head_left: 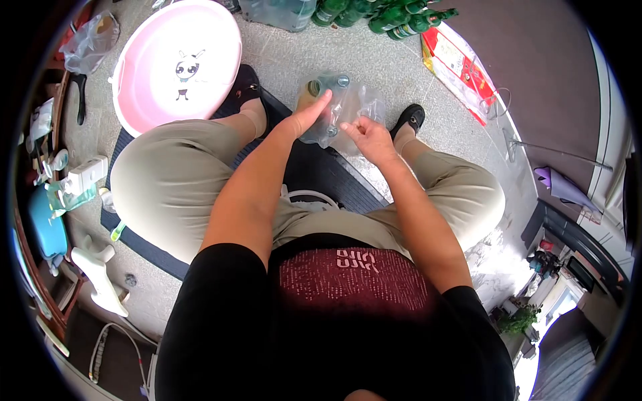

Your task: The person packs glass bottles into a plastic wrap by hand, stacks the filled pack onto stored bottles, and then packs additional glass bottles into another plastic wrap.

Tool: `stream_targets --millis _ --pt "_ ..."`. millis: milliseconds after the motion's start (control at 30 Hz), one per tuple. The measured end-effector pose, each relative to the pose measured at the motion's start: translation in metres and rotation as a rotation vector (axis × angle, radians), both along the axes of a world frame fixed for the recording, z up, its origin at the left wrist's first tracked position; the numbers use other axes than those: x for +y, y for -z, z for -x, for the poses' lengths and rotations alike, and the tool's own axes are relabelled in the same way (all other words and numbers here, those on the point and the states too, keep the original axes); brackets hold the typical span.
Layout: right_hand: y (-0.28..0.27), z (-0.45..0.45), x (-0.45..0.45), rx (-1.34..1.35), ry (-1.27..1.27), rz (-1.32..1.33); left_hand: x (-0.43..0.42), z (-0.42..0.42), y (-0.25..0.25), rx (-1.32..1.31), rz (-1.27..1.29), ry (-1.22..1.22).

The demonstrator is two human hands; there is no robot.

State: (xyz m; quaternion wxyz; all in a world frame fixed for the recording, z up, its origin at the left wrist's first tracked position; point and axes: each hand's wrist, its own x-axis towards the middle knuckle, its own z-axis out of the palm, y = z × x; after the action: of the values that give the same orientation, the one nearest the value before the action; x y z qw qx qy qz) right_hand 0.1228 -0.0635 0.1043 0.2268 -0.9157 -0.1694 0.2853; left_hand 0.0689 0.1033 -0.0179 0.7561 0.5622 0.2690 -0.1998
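Between my feet is a clear plastic bag (348,110) with glass bottles or jars inside, their round ends showing through the film. My left hand (309,115) lies against the bag's left side, fingers stretched along it; a yellowish bottle (309,93) shows just beyond them. On the right side, my right hand (371,139) has thumb and fingers pinched on the bag's film. The lower part of the bag hangs over the edge of a dark ribbed mat (321,177).
A pink basin (157,63) with a cartoon rabbit stands at the upper left. Green bottles (401,23) and another clear bag (277,10) are at the top. A red and white packet (458,73) lies right of them. A white stool-like object (100,277) is at the lower left.
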Motion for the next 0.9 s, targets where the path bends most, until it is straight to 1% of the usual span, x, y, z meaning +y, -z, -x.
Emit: stream_targets --millis 33,67,100,133,167,200,233,267,300,333,367,400,433,533,600,633,667,700,733,767,833,867,900 --pt "-0.004 0.006 0.003 0.001 -0.043 -0.03 -0.008 0.003 -0.002 -0.051 -0.058 -0.142" --pt "-0.006 0.01 0.006 0.0 -0.088 -0.062 -0.01 0.004 -0.005 -0.054 -0.055 -0.136" --pt "-0.001 0.011 0.008 -0.106 -0.088 -0.035 -0.006 0.005 -0.014 -0.031 -0.015 -0.102" --pt "0.001 0.009 0.008 -0.106 -0.086 -0.038 -0.003 0.006 -0.019 -0.008 0.021 -0.072" --pt "0.004 0.008 0.01 -0.244 -0.188 -0.075 -0.002 0.008 -0.013 -0.005 0.014 -0.073" --pt "0.004 0.009 0.013 -0.381 -0.286 -0.112 -0.001 0.01 -0.008 0.02 0.065 -0.069" --pt "0.006 0.01 0.014 -0.379 -0.282 -0.12 0.001 0.012 -0.004 0.044 0.117 -0.064" --pt "0.01 0.01 0.012 -0.206 -0.153 -0.108 0.005 0.014 0.0 0.045 0.111 -0.061" --pt "0.014 0.01 0.01 -0.034 -0.024 -0.092 0.008 0.016 -0.003 0.037 0.065 0.034" --pt "0.022 0.011 0.007 -0.037 -0.02 -0.094 0.009 0.017 -0.006 0.028 0.021 0.129" --pt "0.032 0.013 0.004 -0.009 -0.013 -0.246 0.008 0.015 -0.009 0.026 0.018 0.133" --pt "0.035 0.014 0.006 0.021 -0.007 -0.398 0.007 0.014 -0.013 -0.001 -0.022 0.062" --pt "0.037 0.014 0.005 0.023 -0.005 -0.399 0.005 0.014 -0.014 -0.024 -0.061 -0.011" --pt "0.04 0.016 0.004 0.017 0.02 -0.476 -0.001 0.013 0.001 -0.058 -0.127 -0.051" --pt "0.037 0.011 0.004 0.228 0.039 -0.492 -0.003 0.013 0.004 -0.083 -0.145 -0.081" --pt "0.035 0.01 0.003 0.232 0.043 -0.494 -0.006 0.015 0.002 -0.106 -0.154 -0.106" --pt "0.034 0.006 0.004 0.366 0.056 -0.475 -0.008 0.017 0.0 -0.103 -0.155 -0.102" --pt "0.031 0.002 0.005 0.497 0.067 -0.457 -0.008 0.018 -0.013 -0.094 -0.327 -0.088" --pt "0.031 -0.001 0.005 0.499 0.07 -0.461 -0.009 0.017 -0.02 -0.083 -0.501 -0.074" --pt "0.032 -0.003 0.007 0.455 0.038 -0.436 -0.01 0.016 -0.015 -0.08 -0.506 -0.07" --pt "0.038 -0.001 0.009 0.421 0.008 -0.423 -0.009 0.018 -0.006 -0.026 -0.148 -0.272" --pt "0.043 0.0 0.009 0.312 0.074 -0.414 -0.004 0.02 -0.003 -0.024 -0.162 -0.269" --pt "0.044 0.0 0.012 0.202 0.141 -0.404 0.0 0.02 -0.007 -0.039 -0.062 -0.272"
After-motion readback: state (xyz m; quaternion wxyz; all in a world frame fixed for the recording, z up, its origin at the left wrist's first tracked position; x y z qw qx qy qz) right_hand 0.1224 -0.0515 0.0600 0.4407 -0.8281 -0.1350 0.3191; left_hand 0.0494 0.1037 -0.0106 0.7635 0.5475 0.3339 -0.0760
